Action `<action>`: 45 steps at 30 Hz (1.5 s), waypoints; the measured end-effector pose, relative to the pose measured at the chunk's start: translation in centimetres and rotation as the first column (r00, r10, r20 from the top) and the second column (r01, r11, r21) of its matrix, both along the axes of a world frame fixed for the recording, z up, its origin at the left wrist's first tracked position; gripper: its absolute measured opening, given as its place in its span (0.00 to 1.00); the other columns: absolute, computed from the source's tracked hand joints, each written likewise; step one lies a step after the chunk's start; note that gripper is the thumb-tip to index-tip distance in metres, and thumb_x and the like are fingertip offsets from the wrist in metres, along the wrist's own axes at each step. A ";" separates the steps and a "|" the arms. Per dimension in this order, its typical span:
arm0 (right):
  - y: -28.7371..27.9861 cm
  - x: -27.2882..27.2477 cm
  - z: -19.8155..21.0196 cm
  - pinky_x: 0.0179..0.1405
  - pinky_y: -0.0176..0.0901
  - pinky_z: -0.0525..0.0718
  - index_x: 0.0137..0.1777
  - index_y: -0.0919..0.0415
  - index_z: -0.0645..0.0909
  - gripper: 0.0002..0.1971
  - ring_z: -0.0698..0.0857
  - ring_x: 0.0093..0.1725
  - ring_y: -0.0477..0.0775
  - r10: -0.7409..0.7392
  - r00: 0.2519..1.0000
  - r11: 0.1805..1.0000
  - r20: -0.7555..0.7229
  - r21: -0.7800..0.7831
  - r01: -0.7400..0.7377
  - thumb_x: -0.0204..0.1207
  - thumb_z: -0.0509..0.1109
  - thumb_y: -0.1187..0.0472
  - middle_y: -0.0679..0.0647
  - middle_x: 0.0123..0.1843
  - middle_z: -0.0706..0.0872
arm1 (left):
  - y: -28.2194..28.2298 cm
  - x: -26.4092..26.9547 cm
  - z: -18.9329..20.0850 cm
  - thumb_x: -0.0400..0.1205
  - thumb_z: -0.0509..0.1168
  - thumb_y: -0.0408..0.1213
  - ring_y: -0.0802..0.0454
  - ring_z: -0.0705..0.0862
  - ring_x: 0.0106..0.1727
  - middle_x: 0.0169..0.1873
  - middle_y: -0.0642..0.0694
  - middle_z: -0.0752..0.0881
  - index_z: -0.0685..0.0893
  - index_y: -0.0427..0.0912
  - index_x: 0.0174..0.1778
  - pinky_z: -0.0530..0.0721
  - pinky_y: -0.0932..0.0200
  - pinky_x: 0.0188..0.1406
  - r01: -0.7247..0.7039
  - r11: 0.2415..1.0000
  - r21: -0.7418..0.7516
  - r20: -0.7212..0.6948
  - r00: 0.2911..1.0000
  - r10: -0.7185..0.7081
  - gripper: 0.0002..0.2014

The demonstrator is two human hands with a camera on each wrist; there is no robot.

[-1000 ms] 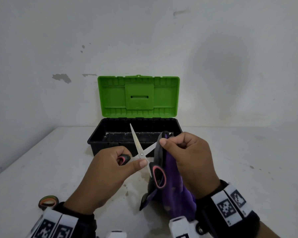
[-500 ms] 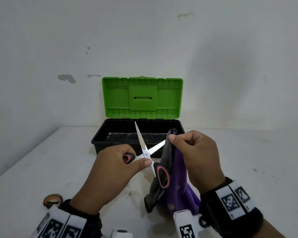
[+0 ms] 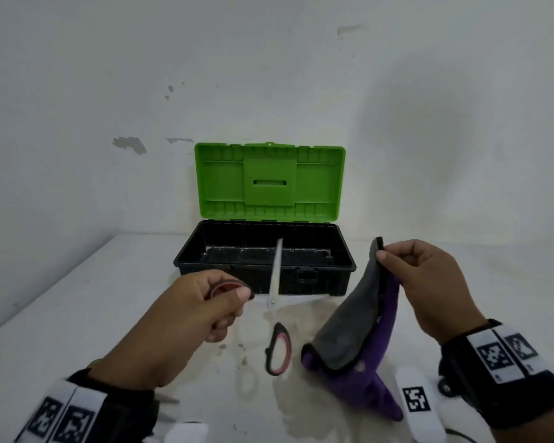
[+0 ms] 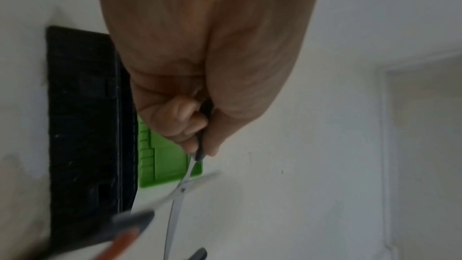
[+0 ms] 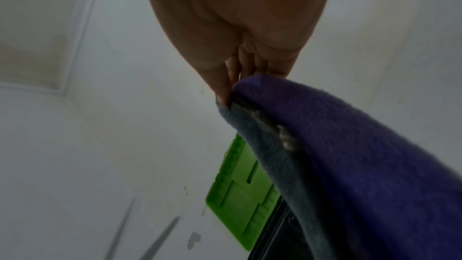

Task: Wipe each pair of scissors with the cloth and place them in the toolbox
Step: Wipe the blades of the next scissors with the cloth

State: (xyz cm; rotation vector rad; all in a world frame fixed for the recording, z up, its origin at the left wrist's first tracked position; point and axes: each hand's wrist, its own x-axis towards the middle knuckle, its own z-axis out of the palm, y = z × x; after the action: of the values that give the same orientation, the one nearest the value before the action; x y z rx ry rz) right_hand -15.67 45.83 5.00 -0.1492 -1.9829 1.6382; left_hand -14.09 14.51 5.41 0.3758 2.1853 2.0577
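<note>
Our left hand is curled around one handle loop of the scissors, which hang spread apart above the tabletop, in front of the toolbox with its lid raised. Our right hand pinches the top edge of the cloth between thumb and fingers; its lower end touches the tabletop beside the scissors.
</note>
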 end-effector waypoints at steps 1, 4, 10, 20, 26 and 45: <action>0.3 -0.2 0.4 0.40 0.35 0.86 0.42 0.61 0.88 0.03 0.89 0.37 0.49 -0.004 1.000 0.999 -0.012 0.034 0.004 0.75 0.79 0.68 0.54 0.36 0.93 | 0.3 0.0 0.0 0.82 0.68 0.30 0.56 0.70 0.25 0.29 0.42 0.78 0.85 0.33 0.41 0.68 0.64 0.20 -0.002 0.998 0.059 0.027 1.000 0.000 0.05; -0.2 -0.7 1.5 0.46 0.41 0.87 0.43 0.59 0.88 0.04 0.91 0.40 0.51 0.044 0.998 0.983 -0.053 0.179 -0.034 0.74 0.79 0.68 0.54 0.40 0.94 | 1.4 0.0 -0.4 0.81 0.69 0.33 0.56 0.70 0.25 0.30 0.43 0.78 0.89 0.38 0.38 0.67 0.65 0.19 -0.076 0.980 0.185 0.126 0.991 0.053 0.07; -4.3 0.5 1.8 0.43 0.29 0.84 0.41 0.51 0.89 0.11 0.89 0.38 0.41 0.271 0.953 0.886 -0.136 0.423 -0.192 0.72 0.81 0.69 0.46 0.39 0.93 | 4.2 0.1 -0.8 0.77 0.73 0.44 0.52 0.84 0.35 0.33 0.49 0.81 0.92 0.45 0.40 0.79 0.56 0.36 -0.234 0.906 0.351 0.258 0.955 0.147 0.07; -7.1 1.9 0.1 0.52 0.21 0.79 0.50 0.54 0.91 0.08 0.87 0.49 0.35 0.448 0.877 0.676 -0.175 0.708 -0.205 0.73 0.80 0.64 0.42 0.47 0.92 | 7.6 1.0 -0.8 0.87 0.58 0.53 0.37 0.92 0.41 0.41 0.41 0.91 0.83 0.43 0.46 0.84 0.55 0.26 -0.387 0.819 0.423 0.217 0.921 0.323 0.18; -8.4 2.5 -0.3 0.54 0.41 0.85 0.49 0.51 0.91 0.07 0.87 0.50 0.38 0.384 0.882 0.671 -0.274 0.739 -0.063 0.73 0.79 0.60 0.39 0.47 0.92 | 8.1 0.7 -1.5 0.86 0.51 0.60 0.35 0.90 0.36 0.40 0.34 0.88 0.78 0.48 0.44 0.83 0.49 0.28 -0.512 0.814 0.275 -0.002 0.846 0.533 0.20; -11.6 2.0 -1.2 0.43 0.32 0.85 0.40 0.54 0.90 0.04 0.89 0.39 0.43 0.221 0.936 0.912 -0.274 0.397 -0.099 0.73 0.81 0.63 0.43 0.37 0.90 | 7.2 -0.5 -0.7 0.87 0.52 0.54 0.56 0.75 0.19 0.22 0.42 0.78 0.76 0.45 0.42 0.77 0.58 0.19 -0.536 0.825 0.179 -0.283 0.775 0.565 0.18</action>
State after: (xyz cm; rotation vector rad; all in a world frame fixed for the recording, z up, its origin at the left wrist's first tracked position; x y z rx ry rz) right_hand -13.68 34.23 3.83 0.4104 -2.0522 1.2435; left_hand -14.59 21.68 4.67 0.0753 2.6555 2.5524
